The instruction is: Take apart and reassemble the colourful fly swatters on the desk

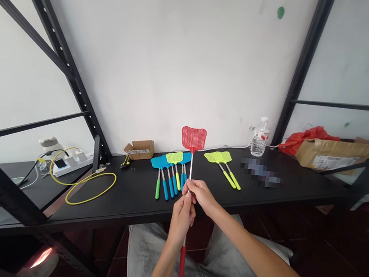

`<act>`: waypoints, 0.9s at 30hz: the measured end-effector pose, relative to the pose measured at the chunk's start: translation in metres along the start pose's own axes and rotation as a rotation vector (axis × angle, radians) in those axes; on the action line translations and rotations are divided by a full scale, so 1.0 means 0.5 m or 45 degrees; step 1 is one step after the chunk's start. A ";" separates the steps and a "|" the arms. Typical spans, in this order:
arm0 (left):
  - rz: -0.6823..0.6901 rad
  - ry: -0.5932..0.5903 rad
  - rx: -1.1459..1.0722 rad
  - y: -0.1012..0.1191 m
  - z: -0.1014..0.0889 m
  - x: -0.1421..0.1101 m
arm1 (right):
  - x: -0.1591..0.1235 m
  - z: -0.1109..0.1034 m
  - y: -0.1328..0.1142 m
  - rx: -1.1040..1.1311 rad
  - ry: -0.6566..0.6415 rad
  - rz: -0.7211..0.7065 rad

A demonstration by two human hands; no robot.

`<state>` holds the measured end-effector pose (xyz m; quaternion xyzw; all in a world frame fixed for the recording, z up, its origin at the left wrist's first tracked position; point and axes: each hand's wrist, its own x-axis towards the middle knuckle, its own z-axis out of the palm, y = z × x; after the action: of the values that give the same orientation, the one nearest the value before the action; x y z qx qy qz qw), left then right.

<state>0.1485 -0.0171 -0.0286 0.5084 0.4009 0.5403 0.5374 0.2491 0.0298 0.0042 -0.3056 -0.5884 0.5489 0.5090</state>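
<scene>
A red fly swatter (pixel 194 138) stands nearly upright in front of me, its mesh head at the top and its red handle hanging down over my lap. My left hand (pixel 182 216) is closed around its thin metal shaft. Just above, my right hand (pixel 200 195) pinches the same shaft, the two hands touching or nearly so. Behind them on the black table lie several blue fly swatters (pixel 161 162) with a yellow-green fly swatter (pixel 174 157) on top. Two more yellow-green fly swatters (pixel 230 175) lie side by side to the right.
A small open cardboard box (pixel 139 150) sits near the wall. Leftward are a looped yellow cable (pixel 88 203) and a white power strip (pixel 73 164). To the right stand a water bottle (pixel 259 140) and a larger cardboard box (pixel 334 154) with a red bag (pixel 314 136). Black metal posts (pixel 300 71) frame the table.
</scene>
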 end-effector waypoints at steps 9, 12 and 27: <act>0.004 0.015 0.005 -0.006 -0.003 -0.023 | 0.002 0.009 0.023 -0.002 0.031 0.017; -0.006 0.009 -0.012 -0.007 -0.005 -0.026 | 0.003 0.013 0.020 0.006 0.043 0.013; -0.018 0.006 -0.098 -0.017 0.004 -0.027 | 0.010 0.018 0.022 0.109 0.159 0.031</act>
<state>0.1508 -0.0297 -0.0383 0.4832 0.3846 0.5529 0.5593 0.2370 0.0335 -0.0041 -0.3244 -0.5278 0.5596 0.5504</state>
